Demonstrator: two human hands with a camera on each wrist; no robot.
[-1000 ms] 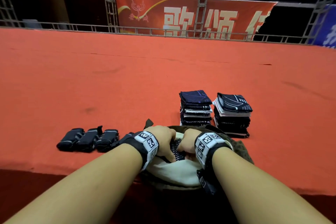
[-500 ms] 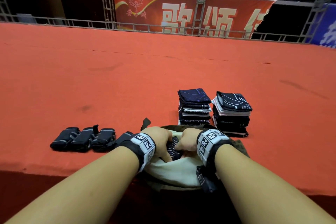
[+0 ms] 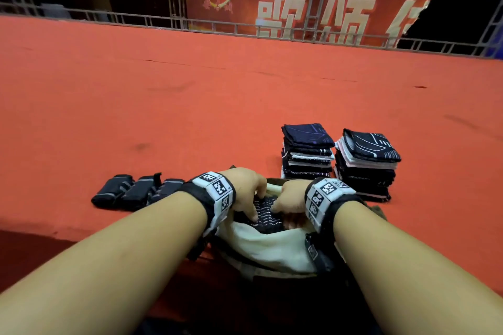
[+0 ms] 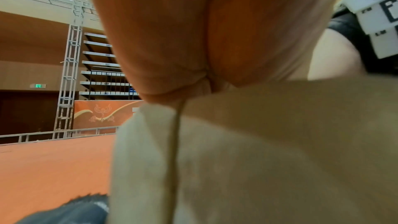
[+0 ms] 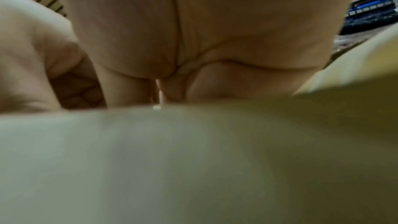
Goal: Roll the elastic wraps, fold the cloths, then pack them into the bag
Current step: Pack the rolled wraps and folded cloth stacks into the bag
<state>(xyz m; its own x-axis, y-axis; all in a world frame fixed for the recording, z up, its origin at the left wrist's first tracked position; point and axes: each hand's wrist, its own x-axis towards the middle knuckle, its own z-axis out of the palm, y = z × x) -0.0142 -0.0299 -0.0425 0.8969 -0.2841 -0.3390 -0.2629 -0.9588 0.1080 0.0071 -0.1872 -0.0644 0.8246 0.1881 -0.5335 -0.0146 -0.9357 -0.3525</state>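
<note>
Both hands, left and right, grip a patterned cloth inside the bag; two cloth stacks beyond, three rolled wraps left.

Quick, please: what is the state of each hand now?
Left hand: fingers curled onto the dark patterned cloth in the bag.
Right hand: curled on the same cloth.

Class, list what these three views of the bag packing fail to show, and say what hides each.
- Bag interior: head view, covered by left hand, right hand and a patterned cloth.
- Fingertips: wrist views, buried behind blurred pale lining.
- Rolled wraps: rightmost end behind the left wrist, count unclear.
- Bag base: hidden by the forearms.
</note>
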